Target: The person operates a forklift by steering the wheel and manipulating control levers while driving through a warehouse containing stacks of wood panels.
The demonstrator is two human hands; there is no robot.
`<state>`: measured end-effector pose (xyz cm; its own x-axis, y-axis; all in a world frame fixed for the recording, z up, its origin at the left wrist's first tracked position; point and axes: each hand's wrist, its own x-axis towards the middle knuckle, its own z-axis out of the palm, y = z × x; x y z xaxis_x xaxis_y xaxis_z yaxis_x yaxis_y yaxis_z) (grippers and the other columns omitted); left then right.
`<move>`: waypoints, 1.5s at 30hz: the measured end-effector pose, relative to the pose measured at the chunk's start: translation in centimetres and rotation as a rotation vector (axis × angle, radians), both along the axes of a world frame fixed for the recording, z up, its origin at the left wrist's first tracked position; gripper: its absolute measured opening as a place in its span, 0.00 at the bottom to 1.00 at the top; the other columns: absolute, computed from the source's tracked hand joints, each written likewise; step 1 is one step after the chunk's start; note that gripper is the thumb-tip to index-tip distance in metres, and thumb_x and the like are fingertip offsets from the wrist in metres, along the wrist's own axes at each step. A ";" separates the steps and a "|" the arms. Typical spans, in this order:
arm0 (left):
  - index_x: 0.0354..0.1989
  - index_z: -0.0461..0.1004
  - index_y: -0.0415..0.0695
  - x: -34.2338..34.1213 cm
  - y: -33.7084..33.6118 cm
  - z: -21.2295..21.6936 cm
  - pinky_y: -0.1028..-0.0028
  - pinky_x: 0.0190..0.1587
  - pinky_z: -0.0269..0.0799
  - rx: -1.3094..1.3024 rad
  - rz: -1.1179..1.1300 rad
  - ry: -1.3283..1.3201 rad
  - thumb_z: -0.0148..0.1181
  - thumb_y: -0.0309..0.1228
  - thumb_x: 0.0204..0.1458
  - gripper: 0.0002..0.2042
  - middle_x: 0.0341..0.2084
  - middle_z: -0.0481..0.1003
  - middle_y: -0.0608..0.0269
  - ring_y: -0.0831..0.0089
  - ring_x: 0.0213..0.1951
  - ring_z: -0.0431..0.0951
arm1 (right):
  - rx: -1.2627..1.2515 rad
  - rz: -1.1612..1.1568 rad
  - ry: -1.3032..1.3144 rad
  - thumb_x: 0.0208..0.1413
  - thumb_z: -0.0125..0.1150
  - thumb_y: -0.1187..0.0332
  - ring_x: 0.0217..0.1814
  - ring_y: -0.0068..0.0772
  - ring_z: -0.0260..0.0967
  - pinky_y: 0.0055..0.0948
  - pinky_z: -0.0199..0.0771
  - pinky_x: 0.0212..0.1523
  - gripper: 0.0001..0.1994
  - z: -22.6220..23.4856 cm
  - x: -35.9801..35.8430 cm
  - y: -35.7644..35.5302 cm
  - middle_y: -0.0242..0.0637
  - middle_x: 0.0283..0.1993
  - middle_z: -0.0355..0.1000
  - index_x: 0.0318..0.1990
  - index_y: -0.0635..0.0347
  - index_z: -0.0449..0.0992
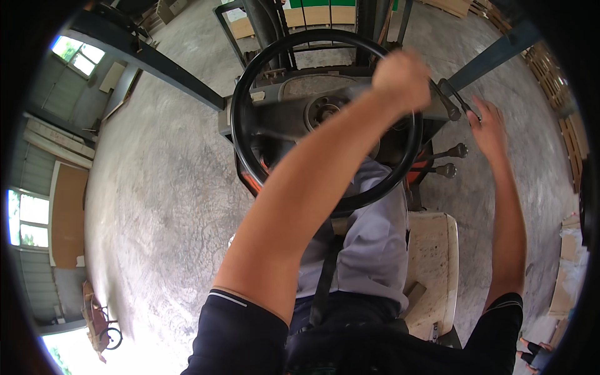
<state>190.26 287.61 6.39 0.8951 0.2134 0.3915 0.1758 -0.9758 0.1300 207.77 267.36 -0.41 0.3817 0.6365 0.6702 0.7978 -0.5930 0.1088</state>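
My left forearm reaches across the black steering wheel (415,147) of a forklift. At the rim's upper right, my left hand (403,81) is closed around it, slightly blurred. To the right of the wheel, my right hand (490,130) is at a thin black control lever (461,100). The lever's end runs in between thumb and fingers, which hide its knob. Beside that hand is another lever with a dark knob (452,112). Two more levers with knobs (453,159) stick out below, apart from the hand.
Dark posts (169,72) rise on both sides, and the mast (265,31) stands ahead. Beyond it is a light brown load (337,30) with green. Stacked pallets (544,78) line the right wall. Boards (67,215) lean at the left. Grey concrete floor (156,162) surrounds the truck.
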 end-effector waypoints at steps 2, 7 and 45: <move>0.33 0.78 0.43 -2.5 -2.9 -3.6 0.66 0.43 0.74 -0.003 -0.234 -0.106 0.57 0.30 0.37 0.12 0.37 0.73 0.57 0.60 0.42 0.74 | 0.087 0.113 0.219 0.55 0.56 0.63 0.56 0.45 0.65 0.41 0.68 0.52 0.18 2.2 -3.0 2.5 0.39 0.50 0.71 0.55 0.49 0.72; 0.25 0.74 0.41 -11.1 -5.9 -8.6 0.67 0.38 0.75 -0.190 -0.556 -0.377 0.60 0.23 0.28 0.11 0.29 0.70 0.58 0.59 0.42 0.74 | -0.056 -0.081 0.378 0.54 0.55 0.63 0.54 0.44 0.68 0.41 0.70 0.51 0.19 -0.1 -3.9 7.8 0.41 0.51 0.70 0.54 0.49 0.72; 0.25 0.75 0.38 -24.6 4.0 -6.8 0.64 0.41 0.76 0.030 -0.208 -0.500 0.58 0.18 0.31 0.09 0.28 0.75 0.57 0.58 0.36 0.79 | 0.210 -0.148 0.786 0.51 0.55 0.67 0.54 0.48 0.68 0.41 0.68 0.54 0.18 -1.1 -2.5 6.8 0.45 0.51 0.72 0.51 0.53 0.75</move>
<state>165.67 291.57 -0.42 0.6204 0.0338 0.7836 -0.0979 -0.9879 0.1202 205.28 274.19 -1.48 0.8588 0.4342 0.2720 0.5070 -0.6433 -0.5737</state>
